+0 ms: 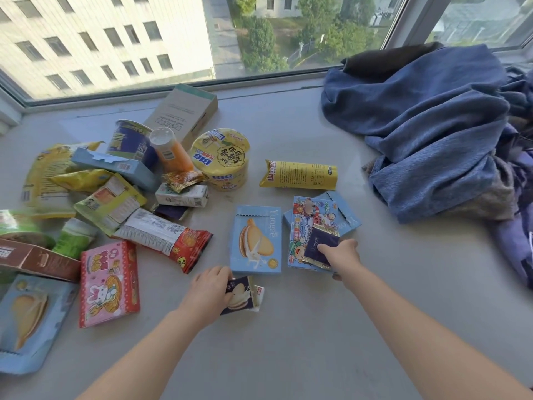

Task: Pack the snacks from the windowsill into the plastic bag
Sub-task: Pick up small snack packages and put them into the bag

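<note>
Snacks everywhere: gripping biscuit packet in left hand, pinching navy sachet on cartoon box with right hand.

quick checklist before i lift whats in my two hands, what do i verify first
1. Left hand grips the biscuit packet: ok.
2. Right hand pinches the navy foil packet, thumb on top: ok.
3. That packet is free of the cartoon box under it: cannot tell; the fingers may hook the box edge too.
4. Plastic bag in sight to drop into: not ok, none shows.
5. All snacks off the windowsill: not ok, a pile remains at the left.
</note>
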